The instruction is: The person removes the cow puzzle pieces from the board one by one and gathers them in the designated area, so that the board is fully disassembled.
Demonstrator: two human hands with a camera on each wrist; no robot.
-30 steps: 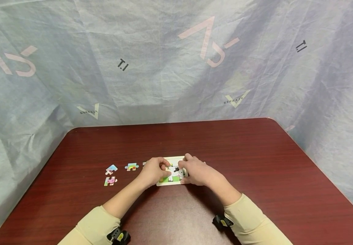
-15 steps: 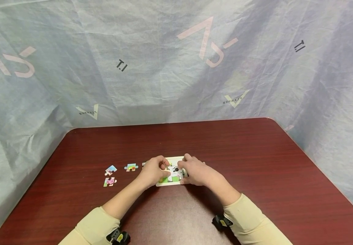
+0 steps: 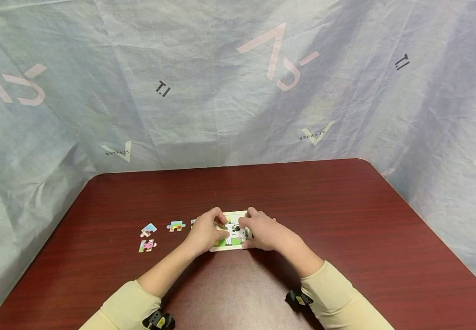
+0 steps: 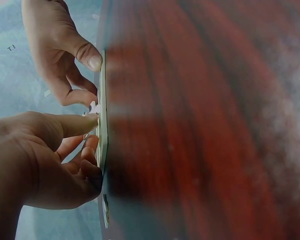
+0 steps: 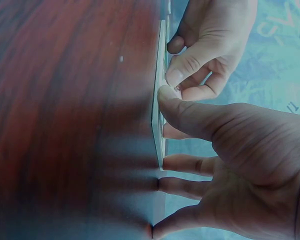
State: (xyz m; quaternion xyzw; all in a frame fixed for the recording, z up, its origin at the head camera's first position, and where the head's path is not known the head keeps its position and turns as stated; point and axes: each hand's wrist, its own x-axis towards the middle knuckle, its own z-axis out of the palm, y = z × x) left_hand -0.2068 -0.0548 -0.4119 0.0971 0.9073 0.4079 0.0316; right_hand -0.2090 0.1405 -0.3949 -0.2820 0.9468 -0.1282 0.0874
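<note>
A cow jigsaw board (image 3: 233,248) with a pale rim lies mid-table between both hands. My left hand (image 3: 203,233) comes over its left part, thumb and fingers pinching a cow puzzle piece (image 3: 233,230) in the picture. In the left wrist view a bit of white puzzle piece (image 4: 94,107) stands up at the left thumb tip. My right hand (image 3: 264,232) holds the board's right end, its thumb (image 5: 168,93) at the near edge. Its outer fingers spread down to the table in the right wrist view. The hands cover both ends of the picture.
Loose puzzle pieces lie left of the board: a blue-and-white piece (image 3: 149,229), a pink one (image 3: 147,246) and a blue-and-yellow one (image 3: 176,226). Another piece (image 3: 193,223) is partly hidden behind the left hand. A grey printed cloth (image 3: 221,91) hangs behind the dark red table (image 3: 324,192).
Both hands stay at the board with almost no movement. The black-and-white piece between them shifts slightly. The whole head view drifts a little, and the loose pieces lie as before.
</note>
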